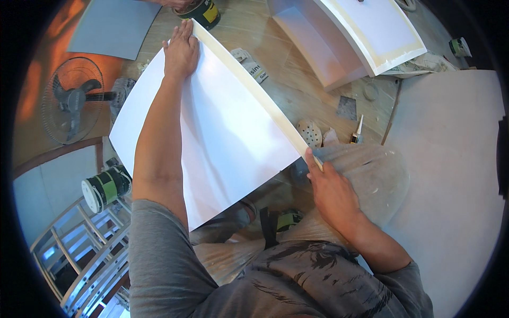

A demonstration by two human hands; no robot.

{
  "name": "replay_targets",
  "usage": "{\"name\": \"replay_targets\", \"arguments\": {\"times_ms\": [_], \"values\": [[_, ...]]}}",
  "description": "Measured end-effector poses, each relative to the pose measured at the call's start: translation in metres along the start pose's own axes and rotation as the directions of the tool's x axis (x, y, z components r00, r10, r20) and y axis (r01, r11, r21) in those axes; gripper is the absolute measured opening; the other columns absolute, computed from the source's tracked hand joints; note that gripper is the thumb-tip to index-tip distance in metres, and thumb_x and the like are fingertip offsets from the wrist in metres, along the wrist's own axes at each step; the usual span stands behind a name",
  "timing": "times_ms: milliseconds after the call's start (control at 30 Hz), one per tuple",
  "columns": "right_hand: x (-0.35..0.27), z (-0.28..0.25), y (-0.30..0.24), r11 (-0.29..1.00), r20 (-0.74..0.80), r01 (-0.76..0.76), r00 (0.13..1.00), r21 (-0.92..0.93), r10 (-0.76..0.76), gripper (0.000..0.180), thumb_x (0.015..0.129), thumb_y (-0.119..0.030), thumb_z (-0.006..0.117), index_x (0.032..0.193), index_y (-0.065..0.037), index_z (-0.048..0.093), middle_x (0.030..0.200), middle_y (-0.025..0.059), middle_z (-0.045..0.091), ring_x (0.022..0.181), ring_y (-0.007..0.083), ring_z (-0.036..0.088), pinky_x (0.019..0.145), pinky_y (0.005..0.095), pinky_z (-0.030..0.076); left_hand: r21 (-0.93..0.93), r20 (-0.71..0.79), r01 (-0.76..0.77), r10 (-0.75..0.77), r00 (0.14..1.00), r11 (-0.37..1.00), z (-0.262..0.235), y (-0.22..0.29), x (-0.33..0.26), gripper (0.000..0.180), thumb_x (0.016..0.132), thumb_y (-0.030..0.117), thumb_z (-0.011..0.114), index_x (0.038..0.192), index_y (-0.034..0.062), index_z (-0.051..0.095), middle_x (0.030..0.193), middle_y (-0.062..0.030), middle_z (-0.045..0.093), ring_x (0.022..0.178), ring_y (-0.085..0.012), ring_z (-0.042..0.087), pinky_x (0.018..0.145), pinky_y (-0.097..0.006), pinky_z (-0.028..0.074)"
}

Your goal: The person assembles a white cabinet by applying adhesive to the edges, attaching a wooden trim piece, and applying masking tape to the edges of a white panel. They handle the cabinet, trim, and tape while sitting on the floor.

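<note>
Pressed flat, the left hand [181, 50] steadies the far end of a white panel [212, 127]; right hand [330, 188] pinches the cream edge strip [254, 87] at the near corner; panel lies tilted over the lap, likely light, stiff, smooth; best held by its edges.

The bare wooden floor [297, 79] between the white panel [222, 127] and the white cabinet [344, 37] is open for a hand apart from a paper scrap [250, 64], while a can [201, 11] blocks the panel's far end and a fan [71, 100] and second can [106, 188] crowd its left.
</note>
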State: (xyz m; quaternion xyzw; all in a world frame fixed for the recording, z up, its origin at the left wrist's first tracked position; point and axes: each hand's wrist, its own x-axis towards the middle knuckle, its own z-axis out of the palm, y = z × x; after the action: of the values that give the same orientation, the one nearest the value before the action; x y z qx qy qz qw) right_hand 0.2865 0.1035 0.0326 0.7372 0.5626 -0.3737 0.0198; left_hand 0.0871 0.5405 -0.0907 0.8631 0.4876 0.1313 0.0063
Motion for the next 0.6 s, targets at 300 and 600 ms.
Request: {"name": "replay_targets", "arguments": {"times_ms": [300,600], "values": [[-0.005,-0.003,0.003,0.998,-0.069,0.03,0.997,0.059,-0.026,0.057,0.106,-0.017,0.053,0.16,-0.007,0.036,0.1,0.0217,0.059,0.084,0.0405,0.066,0.076,0.0502,0.054,-0.124,-0.077,-0.012,0.002,0.997,0.992,-0.006,-0.002,-0.001,0.051,0.102,0.025,0.046,0.152,0.0135,0.05,0.157,-0.0146,0.048,0.146,-0.0332,0.042,0.123,-0.057,0.025],[-0.051,-0.135,-0.02,0.938,-0.34,0.324,0.902,0.123,-0.267,0.051,0.097,-0.012,0.068,0.146,-0.009,0.058,0.089,0.0158,0.057,0.069,0.0341,0.061,0.063,0.0427,0.052,-0.11,-0.07,-0.011,0.003,0.998,0.994,-0.013,-0.003,0.004,0.048,0.1,0.019,0.046,0.146,0.0104,0.057,0.15,-0.0175,0.054,0.138,-0.0366,0.051,0.118,-0.048,0.036]]}}
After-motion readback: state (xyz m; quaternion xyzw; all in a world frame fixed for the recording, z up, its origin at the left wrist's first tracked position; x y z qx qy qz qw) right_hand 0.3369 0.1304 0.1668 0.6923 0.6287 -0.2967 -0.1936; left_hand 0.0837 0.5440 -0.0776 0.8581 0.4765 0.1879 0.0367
